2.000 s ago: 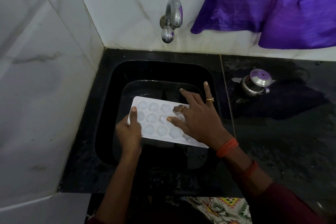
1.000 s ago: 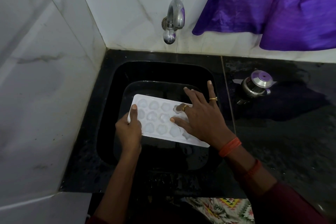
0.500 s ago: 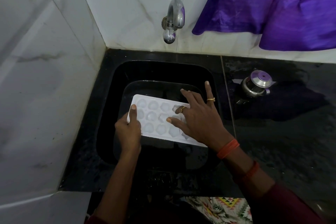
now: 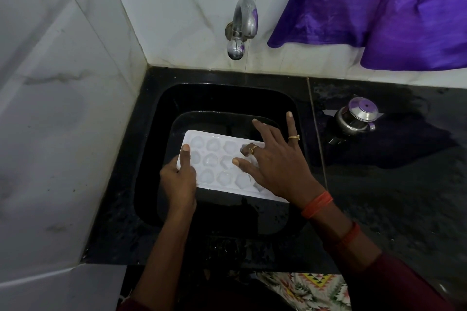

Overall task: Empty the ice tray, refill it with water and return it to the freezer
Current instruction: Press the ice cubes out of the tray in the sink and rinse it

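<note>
A white ice tray (image 4: pixel 214 159) with several rounded cells of ice is held flat over a black sink (image 4: pixel 161 134). My left hand (image 4: pixel 179 182) grips its left end, thumb on the top rim and fingers underneath. My right hand (image 4: pixel 273 159) lies over the tray's right half with fingers spread; the index finger curls down into a cell and the thumb presses on a middle cell. The tray's right end is hidden under that hand.
A steel tap (image 4: pixel 240 28) sticks out of the white tiled wall above the sink, with no water running. A small steel lidded pot (image 4: pixel 357 117) stands on the wet black counter (image 4: pixel 391 197) to the right. Purple cloth (image 4: pixel 379 7) hangs at the upper right.
The tray stays over the sink in my left hand. My right hand's fingers have shifted slightly across the cells, pressing and picking at the ice.
</note>
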`<state>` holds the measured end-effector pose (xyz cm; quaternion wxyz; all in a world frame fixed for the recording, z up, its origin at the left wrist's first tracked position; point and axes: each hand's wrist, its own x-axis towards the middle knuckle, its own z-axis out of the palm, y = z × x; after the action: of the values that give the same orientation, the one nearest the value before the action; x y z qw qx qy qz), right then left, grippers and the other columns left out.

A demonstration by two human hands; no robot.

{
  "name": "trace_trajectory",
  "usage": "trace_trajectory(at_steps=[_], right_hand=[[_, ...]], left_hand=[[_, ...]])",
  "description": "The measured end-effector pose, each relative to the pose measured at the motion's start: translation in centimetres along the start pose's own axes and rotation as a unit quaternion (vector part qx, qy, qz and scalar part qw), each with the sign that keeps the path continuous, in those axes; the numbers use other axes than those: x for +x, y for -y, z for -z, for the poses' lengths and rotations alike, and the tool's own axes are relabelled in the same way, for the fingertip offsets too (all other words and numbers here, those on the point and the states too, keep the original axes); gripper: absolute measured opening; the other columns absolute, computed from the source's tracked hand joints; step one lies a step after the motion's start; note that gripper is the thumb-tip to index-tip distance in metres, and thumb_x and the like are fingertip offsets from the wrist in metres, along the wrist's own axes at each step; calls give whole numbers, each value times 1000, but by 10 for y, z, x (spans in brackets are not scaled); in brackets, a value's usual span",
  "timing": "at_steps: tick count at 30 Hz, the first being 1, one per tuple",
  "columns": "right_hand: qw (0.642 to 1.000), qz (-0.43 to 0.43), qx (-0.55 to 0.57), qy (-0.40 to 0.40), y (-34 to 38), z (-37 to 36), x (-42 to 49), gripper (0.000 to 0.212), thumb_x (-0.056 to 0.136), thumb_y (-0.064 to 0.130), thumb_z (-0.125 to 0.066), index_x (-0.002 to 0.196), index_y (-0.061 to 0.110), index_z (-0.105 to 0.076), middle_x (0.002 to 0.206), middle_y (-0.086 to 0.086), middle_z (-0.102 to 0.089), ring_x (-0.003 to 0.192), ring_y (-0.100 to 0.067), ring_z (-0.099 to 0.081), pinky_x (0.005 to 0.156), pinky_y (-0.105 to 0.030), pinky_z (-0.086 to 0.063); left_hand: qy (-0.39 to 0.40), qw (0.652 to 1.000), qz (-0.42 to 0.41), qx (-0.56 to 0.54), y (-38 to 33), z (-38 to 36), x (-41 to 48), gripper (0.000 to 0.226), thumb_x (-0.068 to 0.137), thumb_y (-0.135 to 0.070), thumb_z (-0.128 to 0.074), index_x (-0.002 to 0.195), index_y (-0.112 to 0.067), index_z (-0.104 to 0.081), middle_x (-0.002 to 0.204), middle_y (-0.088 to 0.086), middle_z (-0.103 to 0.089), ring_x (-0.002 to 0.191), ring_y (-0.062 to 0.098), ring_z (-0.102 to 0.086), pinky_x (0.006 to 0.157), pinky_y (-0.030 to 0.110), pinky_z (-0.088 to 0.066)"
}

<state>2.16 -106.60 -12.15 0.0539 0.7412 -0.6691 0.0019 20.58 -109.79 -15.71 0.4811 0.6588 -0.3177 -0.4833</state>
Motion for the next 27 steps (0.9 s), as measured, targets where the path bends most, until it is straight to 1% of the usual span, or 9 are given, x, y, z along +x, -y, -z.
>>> trace_trajectory(at_steps=[4, 8, 11, 13, 16, 19, 21, 24, 27], right_hand=[[1000, -11, 7, -1, 0, -2, -1, 65, 95, 72, -24, 112, 35, -75, 151, -13, -49, 139, -27, -46, 122, -60, 8], [1000, -14, -2, -10, 0, -5, -5, 65, 94, 72, -28, 116, 31, -74, 150, -13, -50, 139, -26, -47, 122, -62, 5], [998, -5, 3, -57, 2, -6, -9, 60, 95, 70, -37, 113, 27, -75, 148, -12, -51, 137, -24, -49, 122, -62, 1], [996, 3, 5, -87, 3, -6, -12, 59, 96, 69, -40, 112, 24, -75, 148, -11, -51, 137, -24, -48, 122, -63, -2], [994, 9, 19, -110, 5, -7, -16, 55, 96, 67, -42, 111, 26, -76, 150, -9, -49, 138, -23, -47, 122, -64, -5], [993, 23, 32, -112, 6, -8, -19, 49, 97, 65, -43, 110, 30, -75, 151, -9, -48, 138, -22, -47, 122, -64, -5], [993, 30, 37, -110, 7, -9, -19, 48, 98, 65, -43, 110, 31, -75, 150, -8, -48, 139, -22, -46, 122, -63, -4], [993, 41, 44, -105, 8, -9, -18, 49, 98, 65, -42, 108, 32, -76, 151, -8, -48, 139, -21, -46, 122, -62, -2], [992, 49, 45, -106, 11, -8, -17, 50, 99, 65, -40, 106, 32, -77, 150, -6, -50, 138, -19, -47, 122, -62, -2]], left_hand=[[-4, 1000, 3, -1, 0, 0, 2, 52, 100, -37, -60, 87, 13, -59, 46, -12, -46, 37, 0, -46, 40, 12, -37], [-3, 1000, 2, 2, -1, -1, 2, 43, 100, -37, -60, 66, -13, -51, 41, -14, -44, 34, 0, -44, 39, 12, -35], [0, 1000, 2, 5, 0, -1, 4, 43, 100, -38, -60, 61, -20, -51, 40, -14, -45, 35, 0, -44, 40, 13, -36], [0, 1000, 6, 6, 1, 0, 4, 43, 99, -39, -60, 64, -15, -54, 41, -14, -46, 36, 1, -44, 40, 14, -36], [-6, 1000, 6, 3, 1, -1, 4, 51, 100, -37, -60, 82, 11, -58, 47, -13, -45, 35, 1, -45, 39, 12, -36], [-5, 1000, 0, 3, 0, 0, 3, 54, 100, -36, -59, 92, 17, -56, 51, -12, -46, 36, 1, -45, 39, 11, -37], [-6, 1000, -1, 6, 0, 0, 3, 49, 101, -36, -59, 83, 10, -58, 50, -12, -46, 36, 1, -46, 40, 11, -37], [-4, 1000, 4, 11, 1, 2, 5, 43, 100, -39, -59, 67, -12, -54, 48, -12, -49, 39, 1, -49, 42, 13, -39], [-2, 1000, 13, 11, 3, 3, 7, 38, 99, -42, -60, 69, -18, -60, 55, -11, -54, 45, 2, -53, 45, 15, -43]])
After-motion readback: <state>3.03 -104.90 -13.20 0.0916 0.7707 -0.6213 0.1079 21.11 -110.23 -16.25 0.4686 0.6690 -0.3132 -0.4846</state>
